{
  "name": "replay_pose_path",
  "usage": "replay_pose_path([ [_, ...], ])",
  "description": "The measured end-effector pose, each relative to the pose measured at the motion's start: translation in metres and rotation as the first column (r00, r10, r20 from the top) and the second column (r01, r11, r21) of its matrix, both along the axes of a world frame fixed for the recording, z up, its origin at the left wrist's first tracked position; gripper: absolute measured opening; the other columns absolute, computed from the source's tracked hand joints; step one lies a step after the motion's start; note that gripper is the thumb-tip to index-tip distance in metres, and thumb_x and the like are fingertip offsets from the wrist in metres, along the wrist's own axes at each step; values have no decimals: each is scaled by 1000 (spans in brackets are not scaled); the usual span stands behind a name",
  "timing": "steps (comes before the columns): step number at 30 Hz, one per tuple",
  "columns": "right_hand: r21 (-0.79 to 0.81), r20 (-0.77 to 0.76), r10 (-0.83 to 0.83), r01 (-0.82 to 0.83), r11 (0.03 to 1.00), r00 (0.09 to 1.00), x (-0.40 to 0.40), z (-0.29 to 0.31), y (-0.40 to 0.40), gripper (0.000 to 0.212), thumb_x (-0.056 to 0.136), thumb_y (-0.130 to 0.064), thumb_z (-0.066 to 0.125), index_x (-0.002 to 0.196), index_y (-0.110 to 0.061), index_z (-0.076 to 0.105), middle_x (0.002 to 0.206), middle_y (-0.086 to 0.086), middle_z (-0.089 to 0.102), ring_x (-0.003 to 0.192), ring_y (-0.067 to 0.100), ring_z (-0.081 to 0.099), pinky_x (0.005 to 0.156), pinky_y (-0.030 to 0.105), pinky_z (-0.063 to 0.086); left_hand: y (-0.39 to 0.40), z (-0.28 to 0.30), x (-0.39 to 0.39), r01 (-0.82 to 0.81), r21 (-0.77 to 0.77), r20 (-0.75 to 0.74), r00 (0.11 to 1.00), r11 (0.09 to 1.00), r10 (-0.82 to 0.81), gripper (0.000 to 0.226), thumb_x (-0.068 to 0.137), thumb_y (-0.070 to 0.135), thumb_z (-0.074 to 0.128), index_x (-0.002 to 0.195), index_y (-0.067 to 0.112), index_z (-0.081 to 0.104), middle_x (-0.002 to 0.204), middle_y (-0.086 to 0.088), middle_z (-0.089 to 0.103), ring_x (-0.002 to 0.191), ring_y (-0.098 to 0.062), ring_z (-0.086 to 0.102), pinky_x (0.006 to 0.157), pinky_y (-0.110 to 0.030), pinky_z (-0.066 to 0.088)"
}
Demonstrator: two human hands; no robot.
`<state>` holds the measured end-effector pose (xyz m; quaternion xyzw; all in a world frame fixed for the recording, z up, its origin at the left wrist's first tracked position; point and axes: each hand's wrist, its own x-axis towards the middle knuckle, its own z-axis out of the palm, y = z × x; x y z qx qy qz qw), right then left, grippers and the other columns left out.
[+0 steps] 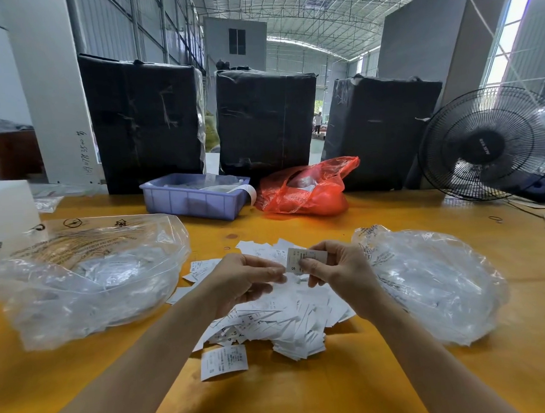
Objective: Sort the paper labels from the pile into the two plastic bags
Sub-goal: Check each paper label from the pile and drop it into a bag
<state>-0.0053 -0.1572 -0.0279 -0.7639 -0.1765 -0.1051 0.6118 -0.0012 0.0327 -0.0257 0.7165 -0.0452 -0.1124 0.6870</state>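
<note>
Both hands meet above the pile [271,315]: right hand [339,272] pinches one label [303,258] marked S, left hand [247,278] with curled fingers touches its edge. Clear bags lie at nine o'clock [77,275] and three o'clock [435,279]. Read the size letter first, then drop the label deep into the matching bag.
</note>
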Motion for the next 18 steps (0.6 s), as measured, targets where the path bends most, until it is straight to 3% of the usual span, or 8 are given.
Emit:
replay_pose_path([
  [5,9,-63,32,-32,999,997,2,-2,0,7,81,1,69,86,0,64,65,7,64,49,12,59,50,23,46,0,-1,0,-12,16,17,1000,1000,12,10,78,10,74,87,5,74,78,-7,74,54,-9,61,50,-17,46],
  [12,169,-16,-22,24,985,1000,5,0,-3,8,80,0,69,85,-5,64,71,10,69,49,14,59,49,20,48,-2,-1,0,-19,30,18,1000,999,19,7,77,11,75,83,7,76,77,-6,74,54,-7,61,49,-15,45],
  [18,39,31,-4,3,999,1000,2,-1,1,8,81,2,68,87,2,63,69,8,66,49,11,60,49,18,48,-3,0,-3,4,52,21,1000,999,-5,6,77,10,75,82,10,77,79,-7,74,55,-7,61,50,-16,44],
])
